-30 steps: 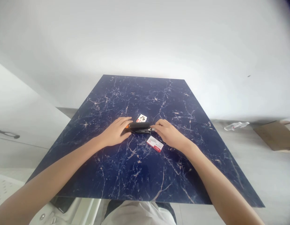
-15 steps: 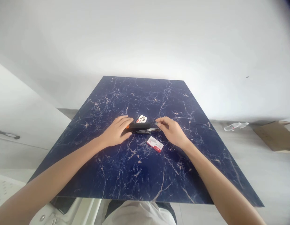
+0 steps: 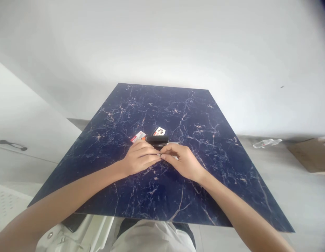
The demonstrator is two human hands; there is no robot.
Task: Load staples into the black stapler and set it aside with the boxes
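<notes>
Fingers of left hand [image 3: 139,159] and right hand [image 3: 181,161] meet tip to tip, pinching something small between them, too small to identify. Black stapler [image 3: 157,140] lies just beyond fingertips, mid tabletop [image 3: 220,168]. Small box [image 3: 138,136] far-left of stapler, card [image 3: 159,131] behind it. Looks like staple-loading step; next move likely needs fine alignment with stapler.

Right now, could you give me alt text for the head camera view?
Two bare hands, left hand and right hand, meet fingertip to fingertip just in front of a black stapler on a dark blue marbled table. Two small red-and-white boxes lie beside the stapler.
</notes>
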